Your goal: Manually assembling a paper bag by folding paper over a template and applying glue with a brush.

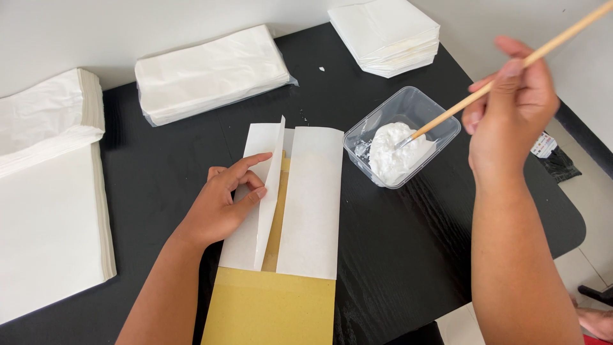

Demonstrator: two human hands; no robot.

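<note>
A white sheet of paper [313, 198], folded lengthwise over a brown cardboard template [268, 306], lies on the black table [396, 255]. My left hand [227, 204] pinches the left flap [271, 185] and holds it raised on edge. My right hand [511, 108] holds a thin wooden brush [485, 89] whose tip dips into white paste inside a clear plastic tub [440, 115] to the right of the paper.
Stacks of white paper lie around: a thick pile [45, 211] at the left, a wrapped bundle [211, 73] at the back centre, another stack [386, 35] at the back right. The table's rounded right edge drops to a tiled floor [594, 204].
</note>
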